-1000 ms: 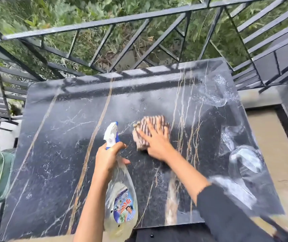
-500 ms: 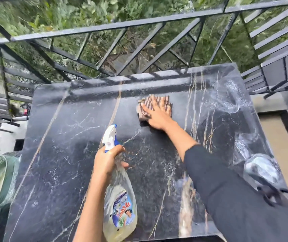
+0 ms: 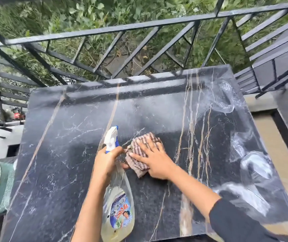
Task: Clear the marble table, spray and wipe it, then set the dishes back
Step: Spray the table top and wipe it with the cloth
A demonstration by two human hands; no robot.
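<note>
1. Half a second ago the right hand and its cloth were pressed near the far middle of the table; they have since come back toward the person and now lie at the centre, just beside the spray bottle.
2. The marble table fills most of the view, dark with pale and tan veins. No dishes stand on it, so the clearing looks done and the wiping is in hand. Pale wet smears run down its right side, apparently not yet wiped.
3. A black metal railing runs just behind the table's far edge, with greenery beyond and below it.
4. The spray bottle, clear with yellowish liquid and a white and blue head, hangs over the near middle of the table. The left hand is closed around its neck, much as it was in the earlier frames.
5. The striped cloth lies flat on the marble under the right hand, whose fingers are spread wide and press down on it.
6. Risks, as I judge them: the two hands are nearly touching, so a stroke to the left could knock the bottle or trip its trigger. A long push toward the far edge could send the cloth through the railing. The smears on the right may dry into marks if left.
</note>
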